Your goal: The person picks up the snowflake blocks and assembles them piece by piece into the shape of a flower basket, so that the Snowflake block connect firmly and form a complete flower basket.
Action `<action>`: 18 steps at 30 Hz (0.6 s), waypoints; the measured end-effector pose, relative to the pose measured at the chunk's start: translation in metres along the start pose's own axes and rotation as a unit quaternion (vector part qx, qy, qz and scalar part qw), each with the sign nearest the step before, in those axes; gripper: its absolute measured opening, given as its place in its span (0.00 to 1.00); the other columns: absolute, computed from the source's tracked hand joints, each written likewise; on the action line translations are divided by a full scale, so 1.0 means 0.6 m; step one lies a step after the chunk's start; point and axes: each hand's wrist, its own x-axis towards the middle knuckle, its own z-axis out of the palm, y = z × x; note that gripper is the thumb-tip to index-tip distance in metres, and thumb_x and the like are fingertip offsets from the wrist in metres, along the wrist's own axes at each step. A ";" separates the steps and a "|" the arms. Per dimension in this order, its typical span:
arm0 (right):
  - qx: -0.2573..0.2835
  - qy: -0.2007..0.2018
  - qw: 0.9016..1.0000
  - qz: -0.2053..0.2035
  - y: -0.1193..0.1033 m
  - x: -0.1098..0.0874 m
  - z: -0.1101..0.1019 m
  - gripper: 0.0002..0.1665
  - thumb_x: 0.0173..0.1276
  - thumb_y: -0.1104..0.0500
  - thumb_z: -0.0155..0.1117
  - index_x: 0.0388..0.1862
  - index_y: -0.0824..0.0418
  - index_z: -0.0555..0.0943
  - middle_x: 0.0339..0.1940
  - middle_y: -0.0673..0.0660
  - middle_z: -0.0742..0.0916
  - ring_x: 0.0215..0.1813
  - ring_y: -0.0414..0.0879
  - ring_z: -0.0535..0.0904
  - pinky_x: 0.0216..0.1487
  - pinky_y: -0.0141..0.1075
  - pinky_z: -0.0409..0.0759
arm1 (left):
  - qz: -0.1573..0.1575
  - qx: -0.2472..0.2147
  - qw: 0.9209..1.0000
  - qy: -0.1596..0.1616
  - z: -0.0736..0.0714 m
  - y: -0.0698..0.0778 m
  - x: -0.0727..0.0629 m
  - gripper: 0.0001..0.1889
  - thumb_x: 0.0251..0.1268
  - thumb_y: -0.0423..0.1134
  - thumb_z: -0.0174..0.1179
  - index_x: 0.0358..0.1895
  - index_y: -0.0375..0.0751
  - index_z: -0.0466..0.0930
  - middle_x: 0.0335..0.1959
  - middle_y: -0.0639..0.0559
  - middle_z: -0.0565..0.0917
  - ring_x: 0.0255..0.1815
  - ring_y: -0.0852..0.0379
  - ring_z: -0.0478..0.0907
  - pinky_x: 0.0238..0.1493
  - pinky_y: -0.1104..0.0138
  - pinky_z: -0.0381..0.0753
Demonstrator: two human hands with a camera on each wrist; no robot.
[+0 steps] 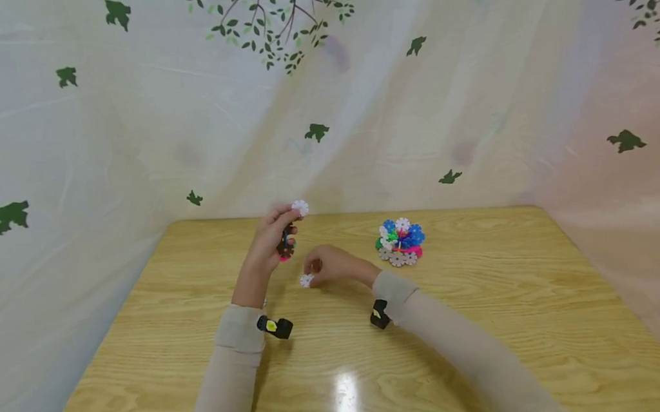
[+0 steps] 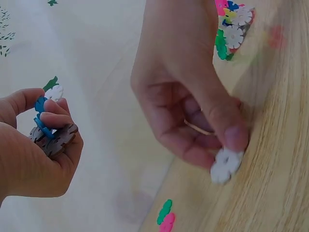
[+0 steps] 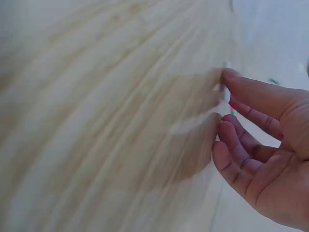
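My left hand [image 1: 263, 243] is raised above the table and grips joined flower-shaped plastic discs. A dark brown disc [image 2: 63, 137] and blue discs [image 2: 44, 128] show between its fingers, with a white disc [image 1: 300, 207] at the top by the fingertips. To its right and lower, my right hand [image 1: 337, 263] pinches a single white flower disc [image 1: 307, 280] between thumb and finger, close to the tabletop. The right wrist view shows this disc [image 3: 227, 92] edge-on. Part of the left hand's piece is hidden by the fingers.
A cluster of joined flower discs [image 1: 401, 244], blue, white, green, pink and grey, sits on the wooden table [image 1: 488, 297] to the right. A green disc [image 2: 164, 211] and a pink disc [image 2: 167, 223] lie beyond my hands. Printed cloth [image 1: 360, 152] hangs behind the table.
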 end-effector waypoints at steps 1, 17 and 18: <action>0.020 0.005 1.000 0.009 0.006 -0.007 -0.003 0.11 0.57 0.65 0.79 0.37 0.63 0.85 0.35 0.54 0.86 0.37 0.38 0.76 0.41 0.27 0.77 | 0.000 0.003 1.000 -0.002 0.001 -0.001 0.000 0.04 0.76 0.42 0.59 0.45 0.50 0.75 0.38 0.59 0.81 0.24 0.65 0.69 0.18 0.75 0.65; 0.259 0.215 0.940 0.053 0.026 -0.076 -0.059 0.14 0.71 0.63 0.68 0.53 0.67 0.85 0.37 0.54 0.88 0.38 0.38 0.83 0.47 0.48 0.85 | -0.003 0.031 0.999 -0.015 0.034 -0.030 0.003 0.03 0.76 0.41 0.58 0.43 0.49 0.74 0.34 0.57 0.79 0.25 0.65 0.71 0.21 0.76 0.68; 0.259 0.235 0.936 0.046 0.022 -0.078 -0.066 0.14 0.72 0.62 0.68 0.53 0.67 0.85 0.38 0.55 0.89 0.38 0.38 0.83 0.47 0.48 0.86 | -0.005 0.032 0.999 -0.016 0.036 -0.031 0.003 0.03 0.76 0.41 0.58 0.43 0.49 0.73 0.35 0.57 0.78 0.25 0.65 0.71 0.21 0.76 0.68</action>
